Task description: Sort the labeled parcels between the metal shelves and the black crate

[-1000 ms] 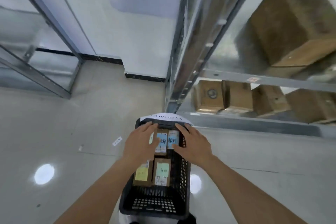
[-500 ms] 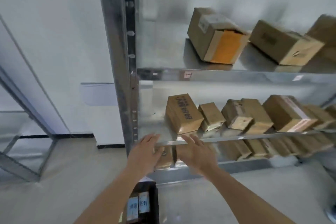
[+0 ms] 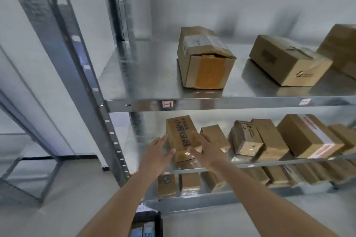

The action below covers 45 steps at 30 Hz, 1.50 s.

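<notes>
With both hands bracketing the printed parcel (image 3: 182, 137) at lower centre of frame, I read this as a two-sided pick off the middle shelf (image 3: 269, 164). Left hand (image 3: 157, 153) lies flat along the box's left face, fingers straight, thumb near the front corner. Right hand (image 3: 207, 150) lies against its right side and top edge, fingers extended, not curled round anything. So neither grip has closed: palms touch or nearly touch, blur hides which. The box sits tilted, front end at the shelf lip, probably why it gets taken from both sides.

Contents:
- Top shelf (image 3: 231, 101): three cartons well apart, the nearest one (image 3: 204, 59) with orange tape on its front.
- Middle shelf: a row of small parcels running right, packed close.
- Bottom shelf (image 3: 192, 201): more small boxes, partly hidden.
- Black crate (image 3: 158, 219) at bottom edge of frame, on the floor: two labelled parcels (image 3: 143, 232) visible, rest cut off.
</notes>
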Available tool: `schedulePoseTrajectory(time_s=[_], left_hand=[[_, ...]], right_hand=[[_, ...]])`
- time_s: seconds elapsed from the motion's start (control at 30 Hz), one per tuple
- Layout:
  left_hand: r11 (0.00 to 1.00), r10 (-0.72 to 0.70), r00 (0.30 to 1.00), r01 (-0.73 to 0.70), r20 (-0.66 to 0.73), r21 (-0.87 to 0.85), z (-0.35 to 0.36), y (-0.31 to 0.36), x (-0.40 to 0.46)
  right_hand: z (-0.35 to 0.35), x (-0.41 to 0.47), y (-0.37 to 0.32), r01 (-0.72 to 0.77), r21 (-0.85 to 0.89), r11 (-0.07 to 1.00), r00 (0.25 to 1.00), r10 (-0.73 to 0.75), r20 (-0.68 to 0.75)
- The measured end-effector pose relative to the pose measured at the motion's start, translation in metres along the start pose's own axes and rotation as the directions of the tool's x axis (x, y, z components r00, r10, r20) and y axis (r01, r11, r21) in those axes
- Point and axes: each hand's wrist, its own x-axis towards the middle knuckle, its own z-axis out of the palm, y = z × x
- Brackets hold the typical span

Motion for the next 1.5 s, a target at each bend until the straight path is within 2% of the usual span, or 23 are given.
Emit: schedulePoseTrajectory(time_s=[0.1,0.23,0.37,0.43,0.53,0.73,0.93,1.1,1.2,1.3,1.5], left_hand=[[0.999,-0.018,1.0,0.017,-0.023,-0.041,0.019,0.003,0.023],[0.994,-0.028,0.999,0.03,0.016,-0.102,0.049,-0.002,0.054],[0.995,-0.039,0.999,0.042,0.036,-0.092,0.071,-0.004,0.076],[0.991,-0.04,0.998,0.047,0.057,-0.126,0.079,-0.009,0.083],[0.967,-0.073,0.993,0.094,0.097,-0.235,0.087,-0.017,0.088],[0.884,-0.154,0.983,0.184,0.105,-0.429,0.093,-0.02,0.087],[0.779,-0.163,0.978,0.21,0.132,-0.59,0.079,-0.018,0.059],[0.765,-0.112,0.981,0.188,0.16,-0.616,0.046,-0.011,0.012],[0.801,-0.097,0.985,0.162,0.142,-0.576,0.021,0.002,-0.024],[0.799,-0.091,0.989,0.141,0.114,-0.585,-0.005,0.017,-0.064],[0.73,-0.113,0.992,0.119,0.054,-0.672,-0.051,0.033,-0.138]], right_hand=[[0.004,0.025,0.014,0.02,0.052,0.998,0.999,-0.022,0.031],[0.012,0.059,0.031,0.053,0.114,0.992,0.996,-0.061,0.065],[0.022,0.086,0.044,0.086,0.152,0.985,0.985,-0.107,0.133],[0.027,0.096,0.05,0.053,0.236,0.97,0.978,-0.098,0.184],[0.034,0.109,0.058,-0.074,0.421,0.904,0.959,-0.05,0.277],[0.041,0.11,0.057,-0.114,0.489,0.865,0.97,-0.01,0.243],[0.034,0.076,0.045,-0.107,0.518,0.849,0.988,0.034,0.149],[0.032,0.035,0.031,-0.115,0.503,0.857,0.991,0.064,0.118],[0.037,0.012,0.03,-0.125,0.512,0.85,0.99,0.073,0.12],[0.017,-0.042,-0.004,-0.105,0.531,0.841,0.994,0.067,0.09],[-0.02,-0.145,-0.072,-0.09,0.64,0.763,0.993,0.117,0.0]])
